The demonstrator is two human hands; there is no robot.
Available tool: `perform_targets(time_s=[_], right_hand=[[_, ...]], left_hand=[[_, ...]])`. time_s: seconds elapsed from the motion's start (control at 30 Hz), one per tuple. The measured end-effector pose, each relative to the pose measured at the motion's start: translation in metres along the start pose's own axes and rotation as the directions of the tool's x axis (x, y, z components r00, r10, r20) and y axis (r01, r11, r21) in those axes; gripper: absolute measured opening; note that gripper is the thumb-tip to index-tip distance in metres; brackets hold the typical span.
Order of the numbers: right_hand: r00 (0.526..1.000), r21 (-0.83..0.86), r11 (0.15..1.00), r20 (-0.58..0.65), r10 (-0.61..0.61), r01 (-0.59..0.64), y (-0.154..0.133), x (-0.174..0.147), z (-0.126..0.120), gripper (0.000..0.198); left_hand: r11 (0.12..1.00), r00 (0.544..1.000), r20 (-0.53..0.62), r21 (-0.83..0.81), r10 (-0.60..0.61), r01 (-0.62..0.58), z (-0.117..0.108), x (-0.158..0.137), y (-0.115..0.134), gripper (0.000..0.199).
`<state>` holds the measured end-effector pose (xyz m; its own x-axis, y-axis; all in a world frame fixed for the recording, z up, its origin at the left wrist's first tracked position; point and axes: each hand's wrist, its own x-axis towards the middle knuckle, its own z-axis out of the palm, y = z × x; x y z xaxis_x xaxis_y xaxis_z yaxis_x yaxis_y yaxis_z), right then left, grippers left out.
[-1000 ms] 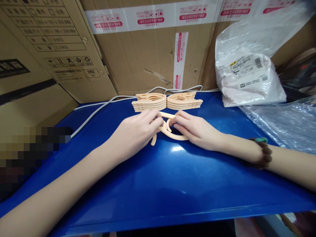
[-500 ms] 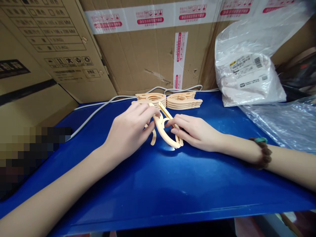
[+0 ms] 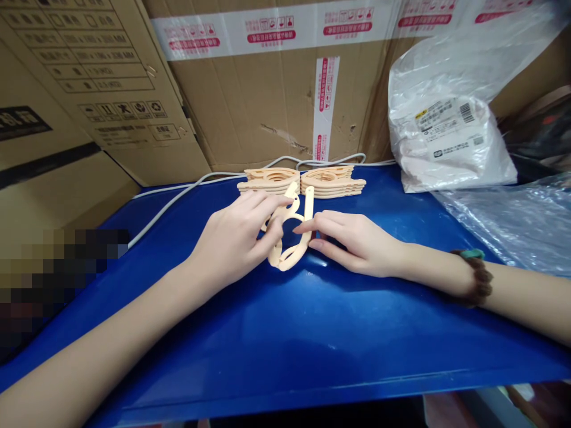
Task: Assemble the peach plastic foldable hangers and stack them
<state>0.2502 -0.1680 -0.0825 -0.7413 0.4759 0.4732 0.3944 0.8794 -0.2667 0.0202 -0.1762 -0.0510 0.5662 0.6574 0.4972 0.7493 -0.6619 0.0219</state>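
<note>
Above the middle of the blue table (image 3: 285,339) I hold a cream plastic folding hanger (image 3: 308,209), its arms swung at an angle to each other. My left hand (image 3: 236,235) grips its left side between thumb and fingers, covering part of it. On the right, my right hand (image 3: 352,241) has its thumb and forefinger closed on the upright arm. Just behind, two stacks of similar folded hangers lie side by side, a left stack (image 3: 270,178) and a right stack (image 3: 333,184).
Cardboard boxes stand behind, a large taped box (image 3: 250,95) and a printed box (image 3: 102,77) at left. A white cable (image 3: 169,205) runs along the back. At right sit a white plastic parcel bag (image 3: 450,142) and clear plastic wrap (image 3: 517,220).
The hanger has turned in my hands; its lower joint has swung left and its right arm now stands nearly upright. Both hands remain in almost the same places.
</note>
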Motion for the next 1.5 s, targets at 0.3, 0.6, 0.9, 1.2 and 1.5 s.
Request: perform_targets(time_s=[0.3,0.6,0.9,1.2,1.5], right_hand=[[0.994,-0.083,0.991,0.001,-0.109,0.108,-0.002,-0.001,-0.002,0.031],[0.999,-0.13,0.991,-0.023,-0.046,0.042,-0.001,-0.001,-0.001,0.032],[0.99,-0.078,0.991,-0.104,0.1,-0.108,-0.003,-0.001,-0.003,0.035],[0.967,0.057,0.969,-0.077,0.244,-0.24,0.001,0.002,-0.004,0.036],[0.983,0.054,0.982,-0.017,0.181,-0.18,0.002,0.002,-0.001,0.049]], left_hand=[[0.997,0.998,0.041,-0.066,-0.045,0.048,0.004,0.001,-0.003,0.035],[0.996,0.998,0.058,-0.081,-0.02,0.024,0.004,-0.001,-0.001,0.035],[0.962,0.989,0.129,-0.251,-0.078,0.109,0.006,0.001,-0.001,0.035],[0.916,0.985,0.171,-0.398,0.012,0.058,0.01,0.0,-0.003,0.044],[0.994,0.986,0.141,0.051,0.088,-0.096,0.008,-0.001,-0.006,0.041]])
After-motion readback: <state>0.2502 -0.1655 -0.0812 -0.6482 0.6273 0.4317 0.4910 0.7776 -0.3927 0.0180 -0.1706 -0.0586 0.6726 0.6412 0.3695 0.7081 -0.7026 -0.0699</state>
